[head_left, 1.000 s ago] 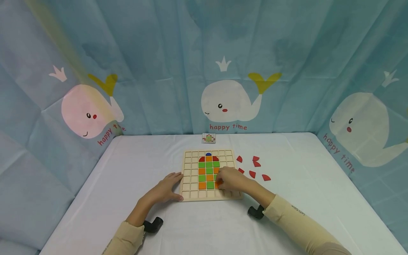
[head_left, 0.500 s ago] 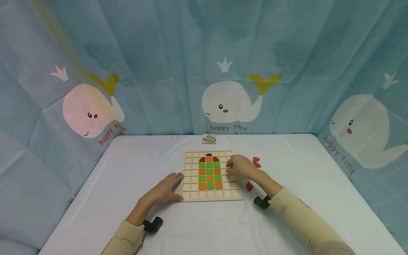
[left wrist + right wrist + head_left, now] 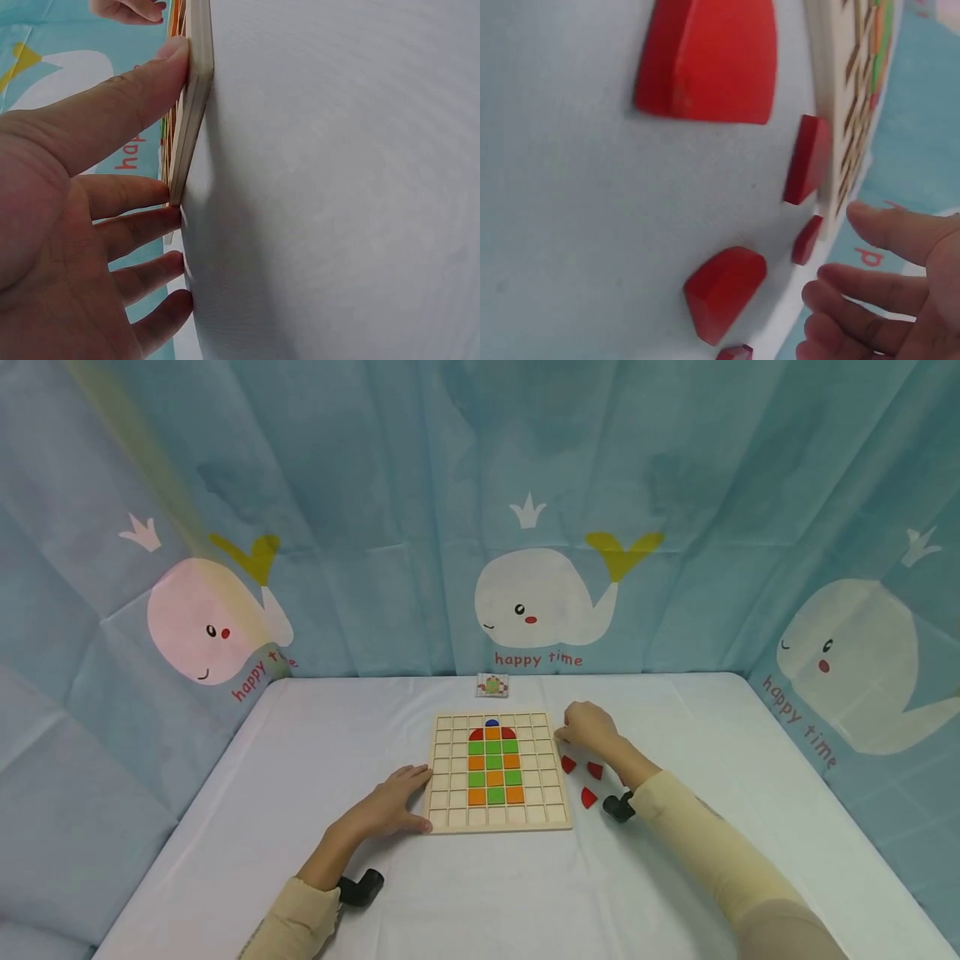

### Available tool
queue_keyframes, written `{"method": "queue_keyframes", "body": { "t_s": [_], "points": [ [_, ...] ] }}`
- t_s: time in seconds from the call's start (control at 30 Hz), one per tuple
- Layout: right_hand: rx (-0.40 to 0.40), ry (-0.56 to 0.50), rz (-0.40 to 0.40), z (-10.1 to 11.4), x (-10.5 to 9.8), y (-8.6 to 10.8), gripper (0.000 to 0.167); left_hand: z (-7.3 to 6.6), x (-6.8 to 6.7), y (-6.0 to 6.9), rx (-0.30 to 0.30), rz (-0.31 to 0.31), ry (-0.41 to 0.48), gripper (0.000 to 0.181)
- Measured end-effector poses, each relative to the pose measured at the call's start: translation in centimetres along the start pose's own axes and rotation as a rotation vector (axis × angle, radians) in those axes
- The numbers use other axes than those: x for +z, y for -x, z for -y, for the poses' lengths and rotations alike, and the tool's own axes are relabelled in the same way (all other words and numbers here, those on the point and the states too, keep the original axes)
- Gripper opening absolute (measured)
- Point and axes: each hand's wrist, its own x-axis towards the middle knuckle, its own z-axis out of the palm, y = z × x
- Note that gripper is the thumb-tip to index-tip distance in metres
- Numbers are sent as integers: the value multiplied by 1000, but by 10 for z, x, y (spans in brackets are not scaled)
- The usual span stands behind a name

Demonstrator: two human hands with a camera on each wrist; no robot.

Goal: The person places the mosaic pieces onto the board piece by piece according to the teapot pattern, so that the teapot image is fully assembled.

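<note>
A square wooden grid board (image 3: 542, 777) lies on the white table, with orange and green squares (image 3: 493, 763), two red quarter-round pieces and a blue half-round piece set in its middle columns. My left hand (image 3: 392, 800) rests at the board's left edge; in the left wrist view its thumb (image 3: 127, 109) touches the edge and its fingers are spread. My right hand (image 3: 590, 727) is beside the board's upper right edge. In the right wrist view, thumb and fingers are apart with nothing between them, close to a small red quarter-round piece (image 3: 807, 240).
More red quarter-round pieces (image 3: 588, 797) lie loose right of the board, some hidden under my right hand and arm. A small pattern card (image 3: 492, 686) lies behind the board. A blue curtain with whales (image 3: 540, 597) closes off the table's back.
My right hand has left the lower right of the coloured pattern and moved up and right, past the board's edge. The lower right orange square now shows fully. My left hand stays put.
</note>
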Motion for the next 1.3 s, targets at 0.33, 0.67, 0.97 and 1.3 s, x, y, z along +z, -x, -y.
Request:
{"method": "queue_keyframes", "body": {
  "t_s": [0.33, 0.67, 0.97, 1.3],
  "points": [
    [29, 37, -3, -3, 7, -10, 39, 2, 0, -2, 5, 6, -13, 90],
    [-25, 26, 18, -6, 4, -11, 14, 3, 0, -2, 8, 7, -7, 89],
    [-21, 39, 28, -13, 6, -5, 17, 3, 1, -1, 5, 7, -11, 89],
    [-36, 35, 0, -19, 7, -3, 19, 2, 2, -1, -8, -3, -7, 90]
  ]
}}
